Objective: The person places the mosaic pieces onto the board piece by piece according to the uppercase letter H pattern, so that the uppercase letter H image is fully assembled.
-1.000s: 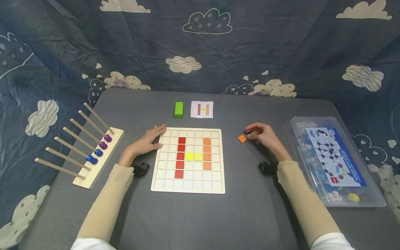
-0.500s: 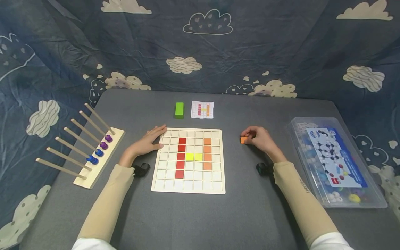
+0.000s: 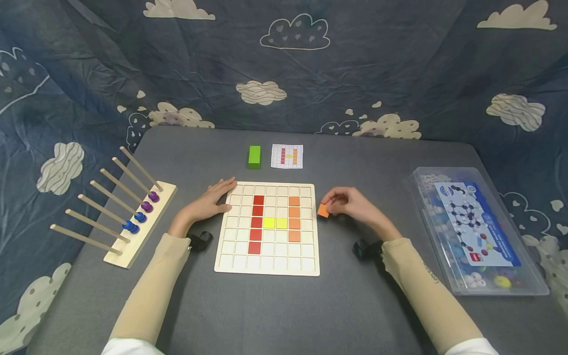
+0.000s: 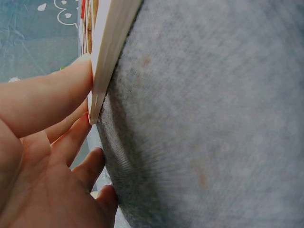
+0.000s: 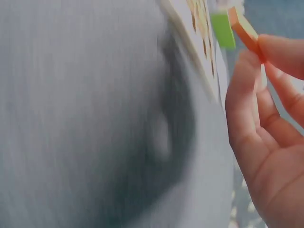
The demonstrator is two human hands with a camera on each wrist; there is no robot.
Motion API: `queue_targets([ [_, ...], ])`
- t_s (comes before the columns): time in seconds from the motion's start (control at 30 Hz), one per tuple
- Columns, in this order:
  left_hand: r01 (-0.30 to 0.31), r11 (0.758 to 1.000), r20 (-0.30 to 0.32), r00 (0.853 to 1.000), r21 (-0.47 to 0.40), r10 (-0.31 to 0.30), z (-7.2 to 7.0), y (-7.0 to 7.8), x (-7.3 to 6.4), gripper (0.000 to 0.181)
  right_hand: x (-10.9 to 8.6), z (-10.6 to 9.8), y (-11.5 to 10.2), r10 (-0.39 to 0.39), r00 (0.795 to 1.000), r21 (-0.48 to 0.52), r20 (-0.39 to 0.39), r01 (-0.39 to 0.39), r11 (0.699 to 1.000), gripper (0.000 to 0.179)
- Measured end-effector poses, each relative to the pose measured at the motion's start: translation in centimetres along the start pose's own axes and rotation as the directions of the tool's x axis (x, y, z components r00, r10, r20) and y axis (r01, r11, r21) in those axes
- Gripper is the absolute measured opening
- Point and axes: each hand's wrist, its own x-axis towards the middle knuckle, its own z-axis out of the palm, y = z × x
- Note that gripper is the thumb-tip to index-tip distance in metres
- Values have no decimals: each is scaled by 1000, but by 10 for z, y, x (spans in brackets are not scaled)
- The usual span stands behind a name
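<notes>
My right hand (image 3: 352, 204) pinches an orange square tile (image 3: 323, 211) between thumb and fingertips, just off the right edge of a wooden grid board (image 3: 268, 265). In the right wrist view the orange tile (image 5: 245, 31) is held up off the table by one end. My left hand (image 3: 207, 201) rests at the board's upper left corner, thumb and fingertips touching its edge; the left wrist view shows the thumb against the board's side (image 4: 105, 57). In the board lie a column of red tiles (image 3: 256, 221), two yellow tiles (image 3: 275, 223) and a column of orange tiles (image 3: 294, 223).
Behind the board are a green block (image 3: 255, 157) and a small pattern card (image 3: 287, 156). At the left stands a wooden peg rack (image 3: 146, 222) with purple and blue beads. A clear plastic box (image 3: 481, 231) with a printed sheet lies at the right.
My right hand has taken hold of the orange tile, lifted it from the table and carried it left to beside the board. The left hand has stayed in place.
</notes>
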Motion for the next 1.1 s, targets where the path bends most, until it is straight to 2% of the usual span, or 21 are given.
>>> queue_targets([
  [0.07, 3, 1000, -1, 1000, 2, -3, 0, 0, 0, 68, -1, 11, -7, -43, 997, 8, 72, 42, 999, 18],
  [0.17, 1, 1000, -2, 1000, 1, -1, 0, -1, 1, 68, -3, 29, -15, -100, 981, 7, 169, 100, 995, 17],
  [0.27, -7, 1000, -7, 1000, -2, 7, 0, -1, 1, 67, -5, 44, -20, -137, 962, -36, 234, 150, 988, 15],
  [0.37, -10, 1000, -9, 1000, -5, 10, 1, 0, 1, 67, -7, 56, -23, -158, 950, -95, 268, 190, 977, 13],
  [0.53, -2, 1000, -5, 1000, 1, 2, 2, 0, 1, 67, -12, 68, -25, -177, 942, -191, 285, 237, 953, 14],
  [0.67, 1, 1000, -7, 1000, 2, -1, 1, 0, 2, 68, -13, 73, -26, -176, 946, -261, 271, 248, 933, 15],
  [0.93, 7, 1000, -3, 1000, 3, -7, 1, 1, 2, 68, -15, 78, -28, -165, 953, -326, 252, 245, 913, 16],
  [1.1, 6, 1000, 0, 1000, -2, -6, 0, 2, 2, 68, -16, 78, -26, -185, 954, -326, 236, 256, 910, 15],
])
